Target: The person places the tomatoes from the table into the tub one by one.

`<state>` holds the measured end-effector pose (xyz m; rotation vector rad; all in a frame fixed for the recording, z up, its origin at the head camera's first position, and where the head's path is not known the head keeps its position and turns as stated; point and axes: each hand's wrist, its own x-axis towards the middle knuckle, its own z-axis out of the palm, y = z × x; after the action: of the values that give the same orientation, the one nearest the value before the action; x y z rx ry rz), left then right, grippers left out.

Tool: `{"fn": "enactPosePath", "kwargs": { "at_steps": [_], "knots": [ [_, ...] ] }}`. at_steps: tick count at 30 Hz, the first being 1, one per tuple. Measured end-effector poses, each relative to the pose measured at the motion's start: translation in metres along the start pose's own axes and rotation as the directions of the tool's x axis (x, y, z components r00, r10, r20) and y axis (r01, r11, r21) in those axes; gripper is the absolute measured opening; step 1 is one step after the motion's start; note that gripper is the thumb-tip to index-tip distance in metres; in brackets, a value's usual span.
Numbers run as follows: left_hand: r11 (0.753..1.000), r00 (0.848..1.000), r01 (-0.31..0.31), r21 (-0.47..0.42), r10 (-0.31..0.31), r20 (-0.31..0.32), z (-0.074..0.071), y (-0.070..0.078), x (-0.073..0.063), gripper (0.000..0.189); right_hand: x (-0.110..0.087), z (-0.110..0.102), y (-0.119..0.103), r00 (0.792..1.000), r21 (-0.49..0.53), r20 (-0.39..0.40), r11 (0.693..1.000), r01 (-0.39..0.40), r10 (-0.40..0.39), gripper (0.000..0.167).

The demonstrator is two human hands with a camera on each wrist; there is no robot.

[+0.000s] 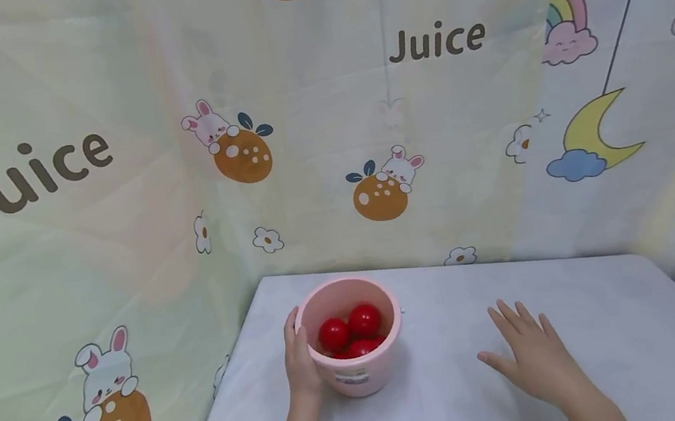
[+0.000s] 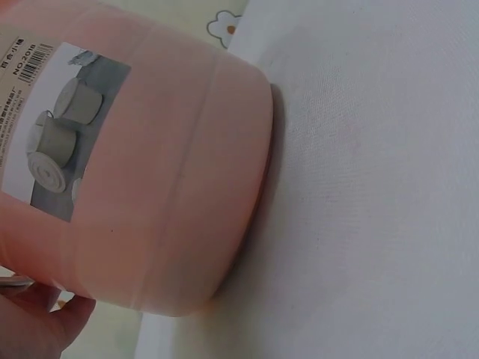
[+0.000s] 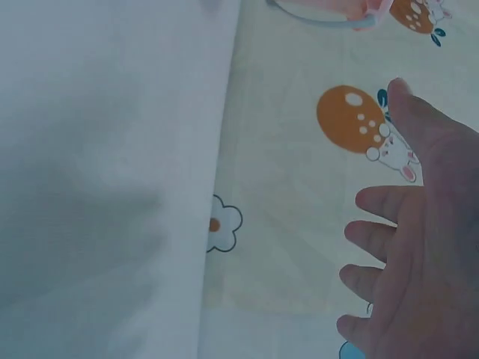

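A pink plastic bucket [image 1: 364,375] stands at the left part of the white table, its mouth toward the head camera. Inside it lie several glossy red balls [image 1: 364,319]. My left hand [image 1: 301,367] holds the bucket by its left side, fingers reaching up to the rim. In the left wrist view the bucket's wall [image 2: 187,164] fills much of the picture, a printed label [image 2: 63,131] on it, and the left hand [image 2: 37,321] grips low at the corner. To the right, my right hand [image 1: 536,359] hovers over the table with fingers spread, holding nothing.
The white table [image 1: 474,402] reaches back to a cloth wall [image 1: 318,169] printed with rabbits, oranges and the word Juice. More printed cloth stands close along the left and right sides. A pale handle [image 3: 322,22] of the bucket shows in the right wrist view.
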<state>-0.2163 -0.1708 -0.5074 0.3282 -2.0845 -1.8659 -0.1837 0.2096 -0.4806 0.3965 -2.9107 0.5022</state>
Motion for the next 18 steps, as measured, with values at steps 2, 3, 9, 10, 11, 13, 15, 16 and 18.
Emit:
{"fn": "enactPosePath", "kwargs": {
  "at_steps": [2,3,9,10,11,13,15,16,18],
  "knots": [
    [0.999,1.0,-0.02,0.051,0.019,0.005,-0.005,0.001,0.0,0.047,-0.007,0.005,-0.001,1.0,-0.003,0.005,1.0,-0.027,0.027,0.095],
    [0.994,0.999,-0.036,0.102,0.036,0.006,-0.008,0.002,0.0,0.048,-0.009,0.007,-0.002,0.999,-0.003,0.005,0.999,-0.035,0.035,0.095],
    [0.787,0.967,-0.219,0.577,0.252,0.024,-0.032,0.02,-0.003,0.054,-0.02,0.015,-0.007,0.998,0.008,0.017,0.998,-0.059,0.059,0.091],
    [0.73,0.954,-0.254,0.635,0.298,0.039,-0.034,0.025,-0.005,0.053,-0.021,0.016,-0.009,0.998,0.007,0.022,0.998,-0.063,0.063,0.091],
    [0.668,0.938,-0.29,0.686,0.342,0.064,-0.035,0.03,-0.007,0.054,-0.022,0.015,-0.01,0.997,0.0,0.024,0.998,-0.067,0.067,0.092],
    [0.568,0.907,-0.355,0.742,0.402,0.126,-0.033,0.041,-0.015,0.057,-0.024,0.014,-0.015,0.997,-0.009,0.028,0.997,-0.074,0.074,0.093],
    [0.503,0.882,-0.417,0.757,0.424,0.205,-0.026,0.052,-0.028,0.062,-0.025,0.011,-0.02,0.997,-0.015,0.027,0.997,-0.078,0.078,0.093],
    [0.473,0.875,-0.441,0.762,0.415,0.249,-0.021,0.058,-0.037,0.067,-0.025,0.009,-0.023,0.996,-0.019,0.025,0.997,-0.08,0.08,0.093],
    [0.416,0.863,-0.486,0.768,0.37,0.345,-0.01,0.066,-0.054,0.075,-0.027,0.006,-0.029,0.997,-0.022,0.016,0.997,-0.08,0.081,0.093]
  ]
}}
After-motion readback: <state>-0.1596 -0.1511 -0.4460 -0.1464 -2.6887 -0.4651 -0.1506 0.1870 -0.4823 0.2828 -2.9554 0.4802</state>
